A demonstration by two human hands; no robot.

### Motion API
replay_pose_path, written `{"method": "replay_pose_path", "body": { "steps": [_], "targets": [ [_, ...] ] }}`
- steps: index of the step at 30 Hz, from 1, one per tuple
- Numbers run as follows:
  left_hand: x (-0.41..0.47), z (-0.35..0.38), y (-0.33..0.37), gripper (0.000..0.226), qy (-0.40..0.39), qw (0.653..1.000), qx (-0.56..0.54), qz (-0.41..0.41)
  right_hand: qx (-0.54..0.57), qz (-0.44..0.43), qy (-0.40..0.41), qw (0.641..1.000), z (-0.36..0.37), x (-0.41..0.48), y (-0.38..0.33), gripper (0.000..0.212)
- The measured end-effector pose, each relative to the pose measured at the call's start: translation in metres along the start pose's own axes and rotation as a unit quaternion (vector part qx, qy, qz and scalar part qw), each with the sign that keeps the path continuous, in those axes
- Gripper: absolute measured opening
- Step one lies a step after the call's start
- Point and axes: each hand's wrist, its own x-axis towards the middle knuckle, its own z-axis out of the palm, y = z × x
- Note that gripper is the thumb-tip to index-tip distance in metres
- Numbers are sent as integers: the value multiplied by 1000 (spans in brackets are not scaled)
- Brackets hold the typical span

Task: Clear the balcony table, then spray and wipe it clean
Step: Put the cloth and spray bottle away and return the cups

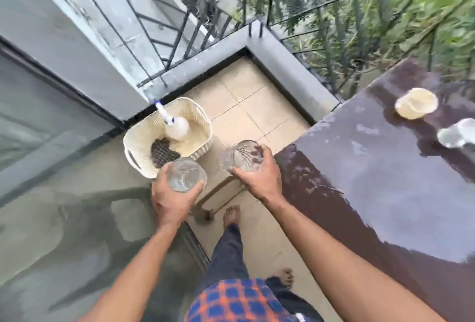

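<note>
One cream basket holds one spray bottle and one dark cloth. Left hand grips one glass; right hand grips a second glass. Dark table bears two cups: one cream cup, one white cup.

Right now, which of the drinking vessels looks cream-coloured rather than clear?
The cream cup standing on the table, toward the railing. The glasses held in the left hand and right hand are clear.

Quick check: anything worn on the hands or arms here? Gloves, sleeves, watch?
Nothing. The left hand and right hand are bare, no gloves, rings or watch visible. Both forearms are uncovered as far as the frame shows. A blue-and-orange checked shirt shows at the bottom edge.
</note>
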Motion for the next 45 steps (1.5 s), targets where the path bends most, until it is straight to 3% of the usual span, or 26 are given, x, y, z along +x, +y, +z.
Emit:
{"method": "replay_pose_path", "body": {
  "steps": [6,10,15,20,27,34,45],
  "targets": [
    [-41,32,109,67,-9,989,-59,137,45,-20,109,993,-125,-59,34,106],
    [-82,84,177,62,-107,974,-78,185,30,40,192,980,-209,-98,93,109],
    [-144,164,250,57,-239,924,-48,293,31,126,307,943,-304,-141,169,95],
    [-203,253,309,82,-338,861,-4,380,46,184,408,893,-379,-155,224,103],
    [-262,354,386,81,-427,801,-8,419,40,231,450,862,-458,-128,265,101],
    [-267,421,426,92,-422,806,6,415,25,218,445,868,-503,-74,280,104],
    [-269,444,445,94,-438,797,-6,416,32,197,461,864,-514,-34,291,106]
  ]
}}
